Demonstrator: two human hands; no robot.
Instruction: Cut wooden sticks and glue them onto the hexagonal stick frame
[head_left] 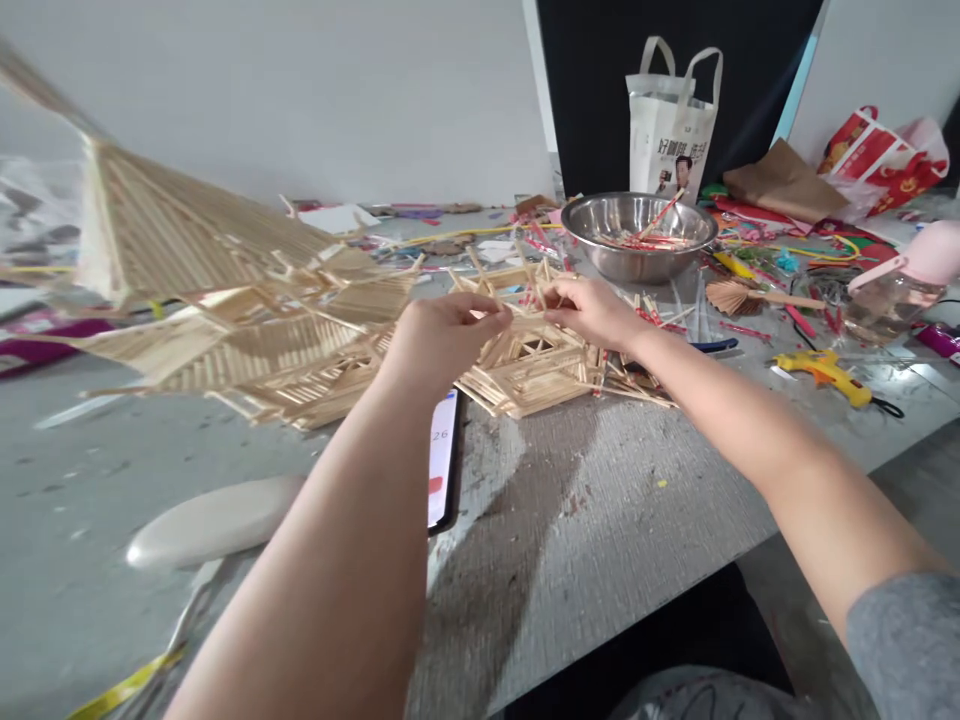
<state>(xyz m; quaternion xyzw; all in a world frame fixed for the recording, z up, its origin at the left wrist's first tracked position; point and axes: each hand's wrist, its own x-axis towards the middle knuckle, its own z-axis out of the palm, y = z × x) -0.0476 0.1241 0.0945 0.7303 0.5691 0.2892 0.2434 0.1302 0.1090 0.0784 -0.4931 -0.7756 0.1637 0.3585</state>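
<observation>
A model built of thin wooden sticks (551, 375) stands on the grey table, with a larger stick structure (262, 350) at its left. My left hand (450, 335) is over the left side of the smaller model, thumb and fingers pinched together; what they hold, if anything, is too small to tell. At the model's upper right, my right hand (589, 308) pinches a thin wooden stick among the upright ones. Loose sticks with red ends (637, 385) lie just right of the model.
Behind the hands sits a metal bowl (641, 240) holding sticks. A phone (444, 460) lies below my left hand, near a pale oval object (214, 520). On the right are a yellow glue gun (825, 372) and a pink-lidded bottle (896, 290).
</observation>
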